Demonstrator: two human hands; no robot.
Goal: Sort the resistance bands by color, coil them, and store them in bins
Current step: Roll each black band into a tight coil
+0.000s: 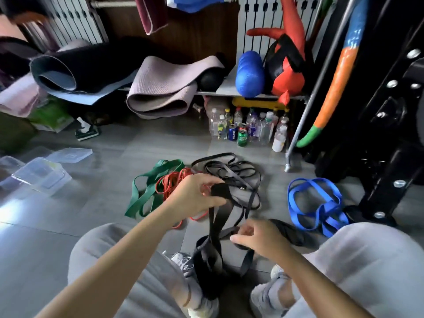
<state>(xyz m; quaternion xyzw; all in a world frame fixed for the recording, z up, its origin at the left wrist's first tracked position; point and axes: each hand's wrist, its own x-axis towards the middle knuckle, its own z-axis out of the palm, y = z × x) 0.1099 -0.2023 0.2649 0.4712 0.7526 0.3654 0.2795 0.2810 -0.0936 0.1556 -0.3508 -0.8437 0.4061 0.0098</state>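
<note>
My left hand [195, 195] grips the top loop of a wide black band [220, 216] and holds it up above the floor. Lower down, my right hand [254, 237] pinches another part of the same black band, whose lower loops hang between my knees. On the grey floor beyond lie a green band [149, 187], a thin red band [171, 182], a tangle of thin black bands [231, 171] and a blue band [314, 203] at the right. Clear plastic bins [42, 174] stand on the floor at the left, with a lid [71, 154] beside them.
Rolled mats [160, 88] lie on a low shelf at the back. Several bottles and cans [247, 129] stand under the shelf. A black metal rack [390, 134] stands at the right. My knees in grey trousers frame the near floor.
</note>
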